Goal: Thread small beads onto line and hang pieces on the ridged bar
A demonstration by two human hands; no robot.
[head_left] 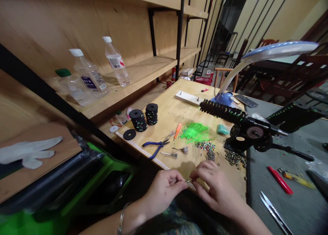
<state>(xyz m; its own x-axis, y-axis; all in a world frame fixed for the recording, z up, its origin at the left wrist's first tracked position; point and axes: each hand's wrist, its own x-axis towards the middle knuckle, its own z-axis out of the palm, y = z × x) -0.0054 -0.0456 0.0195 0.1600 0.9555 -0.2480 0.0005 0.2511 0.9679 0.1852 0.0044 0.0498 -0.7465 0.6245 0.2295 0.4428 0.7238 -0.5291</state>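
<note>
Pale wooden worktop (pixel 169 106), hands at its near edge. Left hand (pixel 164 190) nearly closed, thumb and fingertips pinching a small metallic piece (pixel 188 181); too small to identify. Thin bracelet (pixel 121 219) on that wrist. Right hand (pixel 215 187) curled, fingers close around the same spot, fingertips at the piece; cannot tell whether it has a firm grip.

Just ahead of the hands: loose bright green fibres (pixel 194 132), a scatter of multicoloured beads (pixel 205 146), and two small tufted pieces (pixel 182 150). Blue-handled pliers (pixel 155 146) lie open to the left, beside a tape measure (pixel 143 152) running along the board's edge. Orange-handled tool (pixel 177 130) lies above the pliers. Black spools (pixel 138 120) stand stacked further left, wound with green-tipped strands. To the right, a clamped black bristled coil (pixel 221 111) sits beneath a blue desk lamp (pixel 276 50). Scissors (pixel 275 212) rest on the grey surface right of the board. Plastic bottles (pixel 115 61) stand on the wooden shelf (pixel 138 74).
</note>
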